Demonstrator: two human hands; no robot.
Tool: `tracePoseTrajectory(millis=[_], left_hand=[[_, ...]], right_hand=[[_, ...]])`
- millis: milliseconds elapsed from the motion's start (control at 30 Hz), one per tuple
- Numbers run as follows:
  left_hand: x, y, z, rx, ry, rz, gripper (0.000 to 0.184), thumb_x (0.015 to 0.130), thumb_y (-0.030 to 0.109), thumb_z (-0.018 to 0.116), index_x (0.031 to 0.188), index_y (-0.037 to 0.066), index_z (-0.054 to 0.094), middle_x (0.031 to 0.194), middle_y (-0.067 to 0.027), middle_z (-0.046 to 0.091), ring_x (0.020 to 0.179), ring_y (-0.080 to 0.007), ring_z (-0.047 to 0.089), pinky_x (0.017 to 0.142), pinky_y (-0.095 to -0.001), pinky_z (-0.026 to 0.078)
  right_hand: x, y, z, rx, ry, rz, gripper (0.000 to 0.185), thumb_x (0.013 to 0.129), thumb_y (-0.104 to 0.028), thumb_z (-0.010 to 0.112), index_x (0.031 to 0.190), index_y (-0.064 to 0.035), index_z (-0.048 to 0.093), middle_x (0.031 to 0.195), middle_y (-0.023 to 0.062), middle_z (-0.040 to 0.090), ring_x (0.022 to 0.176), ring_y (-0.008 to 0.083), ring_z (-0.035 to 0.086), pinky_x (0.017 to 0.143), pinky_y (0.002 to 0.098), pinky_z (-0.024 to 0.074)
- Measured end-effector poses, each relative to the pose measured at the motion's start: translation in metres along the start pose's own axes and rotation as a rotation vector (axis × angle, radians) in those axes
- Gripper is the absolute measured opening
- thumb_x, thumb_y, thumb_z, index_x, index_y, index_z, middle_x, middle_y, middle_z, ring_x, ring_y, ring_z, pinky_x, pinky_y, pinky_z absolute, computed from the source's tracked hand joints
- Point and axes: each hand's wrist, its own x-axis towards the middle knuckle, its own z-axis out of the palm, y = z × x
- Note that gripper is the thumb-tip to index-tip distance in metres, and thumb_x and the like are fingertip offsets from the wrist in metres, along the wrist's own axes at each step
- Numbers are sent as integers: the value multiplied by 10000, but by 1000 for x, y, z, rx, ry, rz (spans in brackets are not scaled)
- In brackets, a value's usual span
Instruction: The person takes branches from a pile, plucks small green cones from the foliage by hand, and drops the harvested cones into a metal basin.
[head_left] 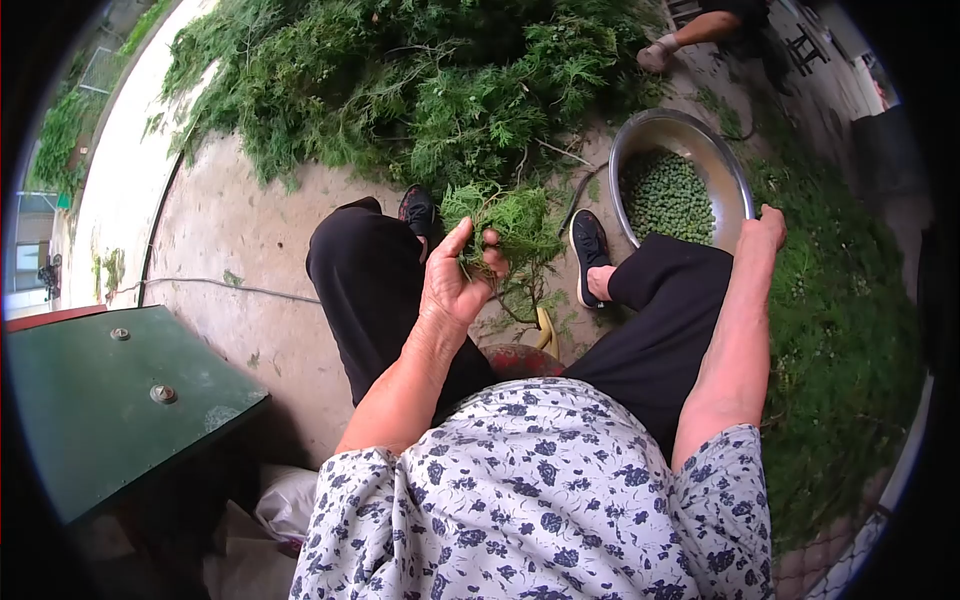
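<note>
My left hand (462, 275) is closed around a leafy evergreen sprig (515, 225), held up between my knees. The sprig's flat green fronds spread out past my fingertips. At the right, my right hand (765, 230) is beside the near right rim of a metal basin (735, 165). Its fingers are curled in, and whatever they hold is hidden; I cannot tell whether they grip the rim. Inside the tilted-looking basin lies a heap of small green cones (670, 195). The basin stands on the ground by my right foot.
A large pile of cut evergreen branches (400, 80) lies ahead. More green clippings (825, 350) cover the ground at right. Another person's gloved hand (655, 53) reaches in at upper right. A green metal box (110, 400) stands at left, and a cable (240, 289) crosses the concrete.
</note>
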Motion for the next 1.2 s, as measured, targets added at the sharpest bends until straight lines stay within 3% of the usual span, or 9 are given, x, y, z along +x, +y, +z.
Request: tracePoseTrajectory(millis=[67, 167, 300, 400, 467, 600, 733, 867, 1200], left_hand=[[-1, 2, 2, 0, -10, 4, 125, 887, 175, 511, 821, 73, 480, 694, -67, 530, 531, -156, 442, 510, -267, 390], [8, 9, -13, -39, -80, -12, 151, 895, 206, 480, 805, 86, 474, 626, -17, 496, 469, -102, 391, 457, -230, 341], [11, 15, -12, -86, -293, -47, 182, 898, 228, 474, 766, 106, 443, 540, 8, 429, 424, -78, 342, 409, -218, 277], [5, 19, -7, -49, -372, 52, 262, 896, 239, 456, 671, 110, 417, 481, 20, 361, 412, -83, 309, 394, -217, 263], [5, 21, -7, -54, -334, 83, 212, 901, 229, 440, 747, 88, 473, 493, 35, 365, 390, -76, 287, 389, -223, 259], [4, 30, -12, -79, -287, 108, 185, 901, 207, 443, 826, 56, 518, 592, 6, 461, 441, -100, 371, 448, -245, 335], [3, 35, -8, -51, -69, 247, 121, 870, 151, 524, 894, 32, 520, 910, -117, 589, 796, -290, 561, 745, -430, 456], [18, 50, -19, -84, -110, 389, 207, 879, 126, 513, 1052, 12, 523, 996, -127, 598, 970, -338, 553, 889, -502, 423], [18, 103, -3, -4, 20, 553, 243, 907, 155, 481, 1111, 24, 470, 1151, -129, 546, 1101, -312, 487, 962, -523, 368]], right_hand=[[12, 13, -2, 35, -10, 6, 409, 808, -101, 583, 1145, 101, 471, 1146, 233, 507, 984, 316, 564, 822, 408, 475], [-21, 28, -1, 119, -538, -100, 397, 833, -66, 535, 1174, 112, 437, 1209, 203, 469, 1163, 317, 444, 1010, 368, 323], [-106, 75, -18, -316, -973, -113, 402, 850, -235, 587, 1138, 38, 521, 1035, 132, 587, 958, 211, 572, 861, 316, 443], [-154, 107, -43, -567, -1288, 285, 550, 852, -423, 561, 1076, 78, 519, 952, 217, 595, 873, 287, 620, 735, 364, 521], [-179, 108, -53, -432, -1420, 652, 580, 834, -442, 579, 1070, 83, 507, 886, 159, 613, 752, 246, 641, 603, 329, 545], [-198, 107, -52, -318, -1476, 503, 276, 859, -90, 567, 1063, 93, 532, 839, 108, 615, 586, 143, 606, 460, 200, 479], [-196, 96, -40, -530, -1508, 41, 237, 829, -66, 570, 1026, 63, 588, 735, 17, 586, 547, 49, 522, 453, 172, 411], [-196, 83, -33, -512, -1556, 25, 229, 810, -91, 600, 994, 44, 598, 690, -21, 555, 572, 44, 486, 501, 178, 395], [-198, 80, 14, -454, -1410, -96, 126, 841, -60, 546, 938, 20, 560, 713, 20, 578, 540, 68, 553, 442, 180, 410]])
